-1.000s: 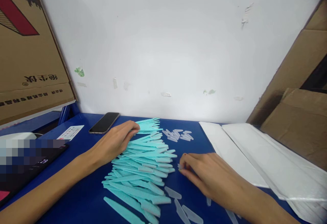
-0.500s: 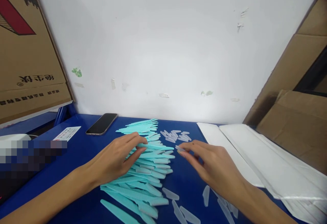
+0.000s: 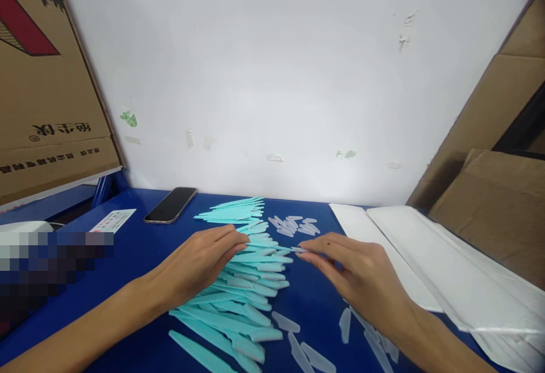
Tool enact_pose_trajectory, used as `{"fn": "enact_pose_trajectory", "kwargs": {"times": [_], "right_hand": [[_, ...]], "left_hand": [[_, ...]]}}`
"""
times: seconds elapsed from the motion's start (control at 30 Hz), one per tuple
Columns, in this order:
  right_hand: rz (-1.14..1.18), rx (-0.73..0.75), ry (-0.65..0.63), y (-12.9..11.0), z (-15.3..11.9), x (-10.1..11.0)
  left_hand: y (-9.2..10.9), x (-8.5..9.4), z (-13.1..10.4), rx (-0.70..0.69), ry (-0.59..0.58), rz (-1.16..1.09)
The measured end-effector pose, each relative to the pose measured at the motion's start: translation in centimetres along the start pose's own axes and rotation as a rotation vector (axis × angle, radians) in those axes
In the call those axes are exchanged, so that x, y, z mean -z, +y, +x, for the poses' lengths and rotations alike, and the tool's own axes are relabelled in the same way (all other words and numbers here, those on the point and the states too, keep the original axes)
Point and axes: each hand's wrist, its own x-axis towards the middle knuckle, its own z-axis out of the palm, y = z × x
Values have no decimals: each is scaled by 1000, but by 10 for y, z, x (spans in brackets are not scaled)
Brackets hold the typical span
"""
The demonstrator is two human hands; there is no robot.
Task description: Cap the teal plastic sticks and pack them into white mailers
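Observation:
My left hand pinches the handle of a turquoise eyebrow razor above the pile, its tip pointing right. Between the thumb and fingertips of my right hand is a small translucent blade cap. The razor's tip meets the cap's left end; how far it sits inside cannot be made out. Under my left hand lies a long pile of turquoise eyebrow razors, several with caps on. A cluster of loose caps lies behind my right fingers, and more caps are scattered nearer the front.
A phone and a printed card lie on the blue table at the left. White flat packets are stacked at the right. Cardboard boxes flank both sides, with a white wall behind.
The gap between razor and cap has closed: the razor's tip now touches the cap in my right hand. My left hand has shifted slightly right and turned a little.

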Motion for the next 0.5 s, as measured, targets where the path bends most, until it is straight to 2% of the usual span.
{"fn": "enact_pose_trajectory", "kwargs": {"times": [0.17, 0.33, 0.5], "right_hand": [[14, -1, -11, -1, 0, -1], [78, 66, -25, -6, -2, -5], [89, 130, 32, -11, -9, -15]], "left_hand": [[2, 2, 0, -31, 11, -20], [15, 3, 1, -44, -4, -45], [23, -5, -1, -123, 92, -50]]}}
